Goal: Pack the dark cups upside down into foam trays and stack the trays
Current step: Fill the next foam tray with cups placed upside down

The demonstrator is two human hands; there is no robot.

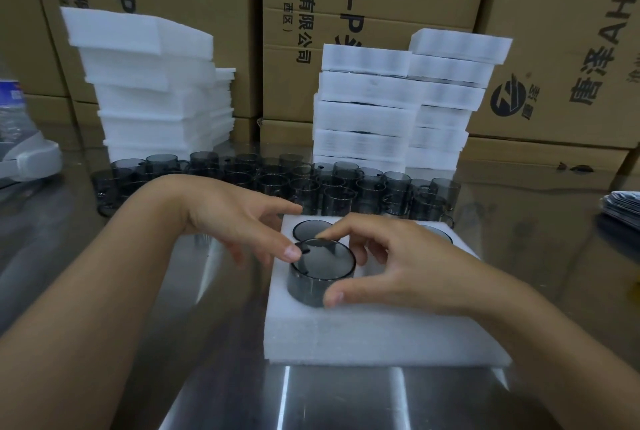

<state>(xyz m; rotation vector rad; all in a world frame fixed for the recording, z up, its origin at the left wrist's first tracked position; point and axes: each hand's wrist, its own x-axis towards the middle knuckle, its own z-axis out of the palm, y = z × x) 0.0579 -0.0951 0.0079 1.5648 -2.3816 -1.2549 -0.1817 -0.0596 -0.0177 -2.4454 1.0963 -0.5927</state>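
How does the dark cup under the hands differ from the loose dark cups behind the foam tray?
The cup under the hands stands base up; the loose cups stand mouth up. That cup sits partly sunk in the foam tray; the loose cups stand on the metal table. The right hand curls round that cup and the left hand touches it; the loose cups are untouched. All are dark and see-through.

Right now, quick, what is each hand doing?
Left hand: open, one fingertip touching the dark cup at its rim.
Right hand: fingers curled round the same dark cup, holding it at the foam tray.
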